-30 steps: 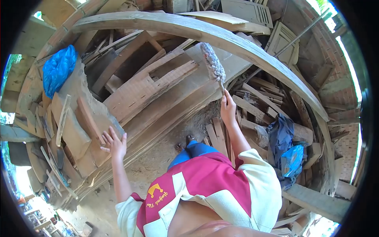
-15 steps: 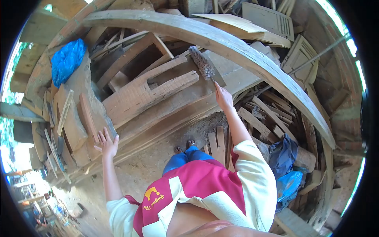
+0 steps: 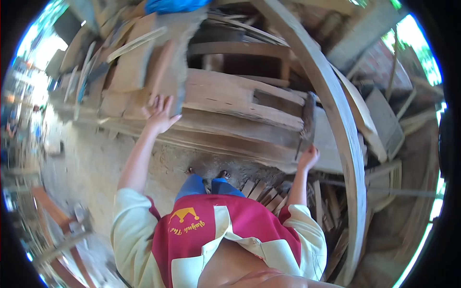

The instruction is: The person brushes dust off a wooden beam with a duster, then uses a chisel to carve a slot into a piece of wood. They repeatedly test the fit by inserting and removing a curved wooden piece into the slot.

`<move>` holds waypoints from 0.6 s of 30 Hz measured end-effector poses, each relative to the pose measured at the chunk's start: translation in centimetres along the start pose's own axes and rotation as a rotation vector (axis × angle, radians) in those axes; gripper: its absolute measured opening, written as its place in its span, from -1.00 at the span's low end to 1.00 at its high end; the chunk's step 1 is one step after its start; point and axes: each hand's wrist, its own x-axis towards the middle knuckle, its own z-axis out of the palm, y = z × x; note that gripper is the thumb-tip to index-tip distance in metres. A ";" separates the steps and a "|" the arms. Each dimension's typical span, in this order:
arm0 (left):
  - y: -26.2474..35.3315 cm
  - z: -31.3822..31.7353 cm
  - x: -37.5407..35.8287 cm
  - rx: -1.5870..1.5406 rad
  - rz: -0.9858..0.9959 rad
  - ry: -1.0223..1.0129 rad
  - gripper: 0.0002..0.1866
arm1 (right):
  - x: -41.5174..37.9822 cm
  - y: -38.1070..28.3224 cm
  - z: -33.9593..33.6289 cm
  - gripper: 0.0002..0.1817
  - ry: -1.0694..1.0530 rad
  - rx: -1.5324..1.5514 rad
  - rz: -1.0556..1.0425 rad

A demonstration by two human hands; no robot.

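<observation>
My right hand (image 3: 309,157) is closed around the thin handle of a duster. The duster's dark fluffy head (image 3: 309,113), blurred here, lies at the right end of a wooden board with a slot cut in it (image 3: 221,91). My left hand (image 3: 161,115) has its fingers spread and holds nothing. It rests at the near end of a narrow wooden strip (image 3: 162,67), by the rough-edged slab (image 3: 180,53); whether the palm presses on the wood is hard to tell.
A long curved beam (image 3: 343,120) arches across the right side. Loose wood scraps (image 3: 331,201) lie below it. A blue plastic bag (image 3: 175,5) sits at the top. Dirt floor (image 3: 115,158) runs along the stack's near side, and wooden pieces (image 3: 53,211) stand at left.
The view has swung right, so the stack now lies more level. The duster has shifted against the slotted board's right end, still in my right hand. My left hand stays spread by the strip.
</observation>
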 end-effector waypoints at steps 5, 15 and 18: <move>-0.7 0.8 0.2 -0.066 0.042 0.036 -0.16 | 3.2 -7.7 0.0 -0.80 0.178 0.256 -0.255; -6.9 1.3 -1.0 -0.292 0.585 0.271 -0.47 | -3.1 -29.6 0.5 -0.72 0.069 0.749 -0.315; -12.7 1.1 -1.6 -0.409 0.787 0.274 -0.79 | -7.5 -34.2 3.0 -0.73 -0.172 0.887 -0.186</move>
